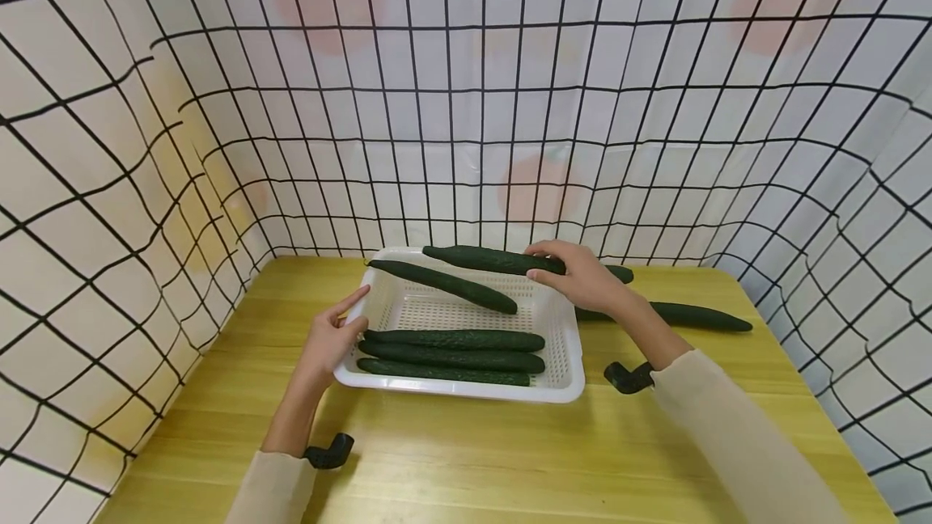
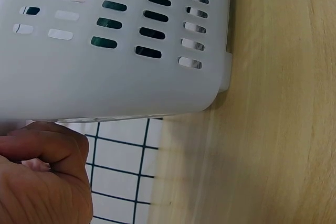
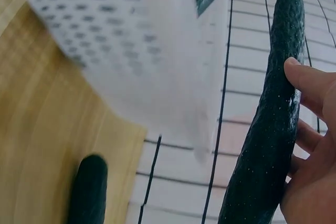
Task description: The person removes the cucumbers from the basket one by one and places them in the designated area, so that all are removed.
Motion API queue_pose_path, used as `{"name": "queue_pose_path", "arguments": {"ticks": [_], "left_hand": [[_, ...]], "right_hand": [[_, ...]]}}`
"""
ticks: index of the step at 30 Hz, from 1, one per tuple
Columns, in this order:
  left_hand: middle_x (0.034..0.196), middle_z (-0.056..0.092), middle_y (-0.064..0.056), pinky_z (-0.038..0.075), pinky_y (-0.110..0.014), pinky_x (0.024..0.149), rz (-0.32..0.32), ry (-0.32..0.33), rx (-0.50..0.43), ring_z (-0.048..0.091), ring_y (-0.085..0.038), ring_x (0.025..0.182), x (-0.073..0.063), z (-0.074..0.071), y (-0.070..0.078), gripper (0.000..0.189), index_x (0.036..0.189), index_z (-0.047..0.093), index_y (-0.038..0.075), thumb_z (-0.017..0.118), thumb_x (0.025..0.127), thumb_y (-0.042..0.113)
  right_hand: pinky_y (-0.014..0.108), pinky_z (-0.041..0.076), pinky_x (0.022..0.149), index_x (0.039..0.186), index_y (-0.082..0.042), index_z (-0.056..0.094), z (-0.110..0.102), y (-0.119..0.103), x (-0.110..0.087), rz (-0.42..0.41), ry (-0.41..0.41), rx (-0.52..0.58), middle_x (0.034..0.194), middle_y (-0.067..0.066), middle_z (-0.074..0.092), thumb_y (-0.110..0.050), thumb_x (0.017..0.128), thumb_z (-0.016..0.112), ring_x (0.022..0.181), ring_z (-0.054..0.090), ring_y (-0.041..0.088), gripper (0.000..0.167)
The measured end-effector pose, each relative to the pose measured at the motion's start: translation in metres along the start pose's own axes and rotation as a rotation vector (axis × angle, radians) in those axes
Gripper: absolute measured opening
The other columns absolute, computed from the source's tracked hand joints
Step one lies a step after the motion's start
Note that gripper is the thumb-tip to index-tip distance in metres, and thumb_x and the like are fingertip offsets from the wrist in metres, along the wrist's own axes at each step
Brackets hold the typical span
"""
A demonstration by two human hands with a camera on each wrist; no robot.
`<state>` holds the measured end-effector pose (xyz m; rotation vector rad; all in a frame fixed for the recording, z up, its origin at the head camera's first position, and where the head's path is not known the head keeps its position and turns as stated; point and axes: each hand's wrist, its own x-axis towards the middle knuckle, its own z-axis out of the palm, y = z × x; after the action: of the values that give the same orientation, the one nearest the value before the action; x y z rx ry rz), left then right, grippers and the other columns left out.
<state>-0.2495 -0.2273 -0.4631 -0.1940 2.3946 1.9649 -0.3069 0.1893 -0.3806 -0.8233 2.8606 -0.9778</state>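
Note:
A white perforated plastic basket sits on the table. My left hand grips its left rim, with the thumb at the rim's inner side; in the left wrist view the fingers are bent under the basket's edge. My right hand holds a long dark-green cucumber between thumb and fingers, above the basket's back rim. Inside the basket, three cucumbers lie side by side at the front. Another cucumber slants across the back left, its stem end on the rim.
One more cucumber lies on the wooden table right of the basket, partly behind my right forearm. Black wire mesh stands around the back and both sides. A dark curved piece is at each wrist.

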Motion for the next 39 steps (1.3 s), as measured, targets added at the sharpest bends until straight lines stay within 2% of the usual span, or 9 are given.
{"name": "queue_pose_path", "arguments": {"ticks": [17,25,39], "left_hand": [[0.147,0.053,-0.026,0.049,-0.027,0.070,0.004,-0.015,0.003,0.057,-0.023,0.102,-0.002,0.000,0.000,0.061,0.154,0.050,0.029,0.060,0.097,0.012],[0.143,0.057,-0.028,0.053,-0.027,0.071,0.012,-0.010,-0.001,0.061,-0.022,0.096,-0.002,0.000,0.001,0.060,0.153,0.052,0.030,0.060,0.097,0.011],[0.147,0.053,-0.026,0.054,-0.026,0.072,0.015,-0.020,-0.019,0.061,-0.023,0.101,-0.004,0.000,0.002,0.061,0.154,0.050,0.030,0.060,0.097,0.011]], "right_hand": [[0.066,0.035,0.112,0.148,-0.012,0.055,-0.034,0.051,-0.065,0.064,0.092,-0.063,0.151,0.018,0.053,-0.036,0.104,0.061,0.142,0.043,0.043,0.051],[0.070,0.033,0.110,0.150,-0.011,0.051,-0.049,0.073,-0.094,0.123,0.088,-0.101,0.155,0.021,0.047,-0.039,0.105,0.058,0.144,0.038,0.048,0.054],[0.069,0.037,0.102,0.145,-0.003,0.054,-0.056,0.112,-0.131,0.124,0.124,-0.127,0.148,0.028,0.052,-0.028,0.104,0.062,0.136,0.043,0.053,0.049]]}}
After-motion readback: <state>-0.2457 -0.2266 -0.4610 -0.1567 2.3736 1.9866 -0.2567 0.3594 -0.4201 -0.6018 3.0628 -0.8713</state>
